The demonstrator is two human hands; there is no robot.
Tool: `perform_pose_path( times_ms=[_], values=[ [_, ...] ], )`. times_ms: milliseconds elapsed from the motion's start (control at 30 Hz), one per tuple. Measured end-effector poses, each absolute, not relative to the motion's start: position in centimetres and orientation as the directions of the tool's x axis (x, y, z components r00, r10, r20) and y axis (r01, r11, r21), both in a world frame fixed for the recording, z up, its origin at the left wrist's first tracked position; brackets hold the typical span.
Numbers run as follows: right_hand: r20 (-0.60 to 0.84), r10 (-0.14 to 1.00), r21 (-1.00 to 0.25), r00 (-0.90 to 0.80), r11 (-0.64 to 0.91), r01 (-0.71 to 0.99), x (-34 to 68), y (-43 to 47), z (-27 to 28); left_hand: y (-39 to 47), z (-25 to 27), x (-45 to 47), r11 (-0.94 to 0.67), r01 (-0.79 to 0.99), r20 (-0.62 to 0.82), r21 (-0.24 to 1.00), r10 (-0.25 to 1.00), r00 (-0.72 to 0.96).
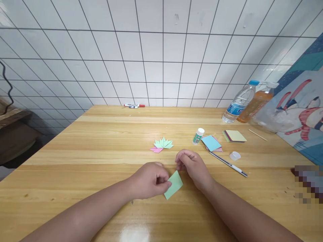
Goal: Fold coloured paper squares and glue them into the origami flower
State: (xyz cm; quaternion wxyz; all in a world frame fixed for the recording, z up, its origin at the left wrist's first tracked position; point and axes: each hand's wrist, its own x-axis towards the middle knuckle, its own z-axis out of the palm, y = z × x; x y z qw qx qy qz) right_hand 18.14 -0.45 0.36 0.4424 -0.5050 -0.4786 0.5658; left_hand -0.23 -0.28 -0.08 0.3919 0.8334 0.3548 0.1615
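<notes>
A small piece of light green paper (pixel 174 187) lies near the front of the wooden table, with straight edges and a corner pointing away from me. My left hand (pixel 151 179) is closed at its left side, thumb and fingers pinching that edge. My right hand (pixel 193 166) is curled by the far corner of the same paper; its fingertips are partly hidden, and whether they grip anything cannot be made out. Beyond both hands sits a folded paper piece with light green points (pixel 163 143) and a pink part (pixel 156 150) at its lower left.
To the right are a glue stick (pixel 198 136), blue paper (pixel 211 143), a utility knife (pixel 229 164), a clear cap (pixel 235 155), a paper stack (pixel 235 135) and a thin stick (pixel 257 134). Two bottles (pixel 239 102) stand behind. Markers (pixel 135 106) lie by the tiled wall.
</notes>
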Motion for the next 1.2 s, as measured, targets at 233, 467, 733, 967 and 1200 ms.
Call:
perform_pose_path(
  times_ms=[233, 467, 733, 967, 1200],
  values=[
    [-0.122, 0.976, -0.991, -0.183, -0.131, -0.041, 18.5, -0.57, 0.5, 0.02, 0.04, -0.23, -0.193, 0.357, -0.099, 0.914, 0.748, 0.656],
    [-0.091, 0.969, -0.996, -0.228, -0.085, 0.034, 18.36, -0.71, 0.23, 0.03, 0.08, -0.33, -0.205, 0.353, -0.092, 0.913, 0.738, 0.668],
    [-0.124, 0.962, -0.992, -0.243, -0.127, 0.006, 18.13, -0.88, 0.44, 0.08, 0.06, -0.45, -0.16, 0.306, -0.111, 0.939, 0.698, 0.707],
    [-0.187, 0.933, -0.975, -0.308, -0.215, -0.057, 17.94, -0.87, 0.94, 0.59, 0.11, -0.1, -0.23, 0.393, 0.016, 0.89, 0.879, 0.477],
    [-0.144, 0.937, -0.988, -0.319, -0.117, 0.102, 18.1, -0.92, 0.19, 0.44, 0.37, -0.31, -0.283, 0.401, 0.105, 0.871, 0.906, 0.41]
  ],
)
